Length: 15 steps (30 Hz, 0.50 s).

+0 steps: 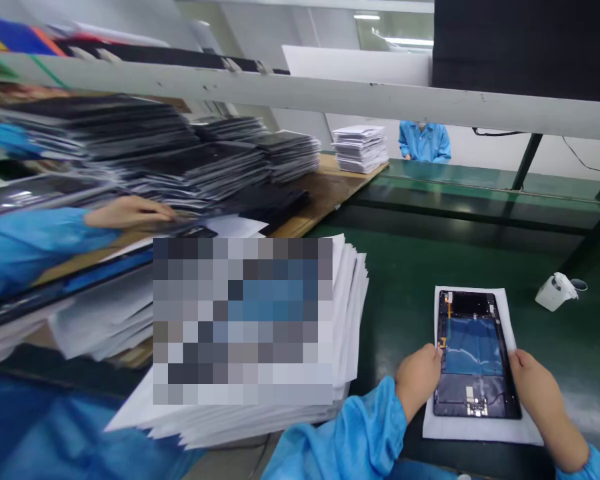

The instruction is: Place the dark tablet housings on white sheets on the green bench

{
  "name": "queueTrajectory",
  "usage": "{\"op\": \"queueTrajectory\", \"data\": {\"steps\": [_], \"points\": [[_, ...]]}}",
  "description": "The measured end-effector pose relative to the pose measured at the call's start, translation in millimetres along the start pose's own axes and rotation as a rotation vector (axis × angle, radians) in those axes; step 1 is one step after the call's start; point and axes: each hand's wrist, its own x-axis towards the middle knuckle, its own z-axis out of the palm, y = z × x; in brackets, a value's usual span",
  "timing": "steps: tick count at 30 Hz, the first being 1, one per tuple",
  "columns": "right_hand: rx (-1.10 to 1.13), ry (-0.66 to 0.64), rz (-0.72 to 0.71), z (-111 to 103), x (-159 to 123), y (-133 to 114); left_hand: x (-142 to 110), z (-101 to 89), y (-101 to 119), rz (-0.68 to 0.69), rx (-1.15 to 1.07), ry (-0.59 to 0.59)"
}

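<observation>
A black tablet back frame [475, 353] with a blue film over its middle lies on a white sheet [480, 430] on the green belt. My left hand [419, 381] grips its left edge with curled fingers. My right hand [535, 387] holds the right edge the same way. Both my sleeves are blue.
A tall stack of white sheets [350, 293] stands left of the frame, its top blurred out. Another person's hand [127, 212] and blue sleeve reach over piles of dark trays [200, 160] at left. A white device [556, 291] sits at right. A person in blue [424, 141] works far back.
</observation>
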Motion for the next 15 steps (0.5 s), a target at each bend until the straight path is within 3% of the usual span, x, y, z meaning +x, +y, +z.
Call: {"op": "queueTrajectory", "data": {"steps": [9, 11, 15], "points": [[-0.075, 0.039, -0.024, 2, -17, -13, -16, -30.8, 22, 0.003, 0.154, 0.038], [-0.044, 0.060, -0.014, 1, -23, -16, -14, -32.8, 21, -0.027, 0.045, 0.057], [0.049, 0.073, -0.024, 4, -37, -25, -5, -23.4, 17, -0.177, -0.403, 0.143]]}}
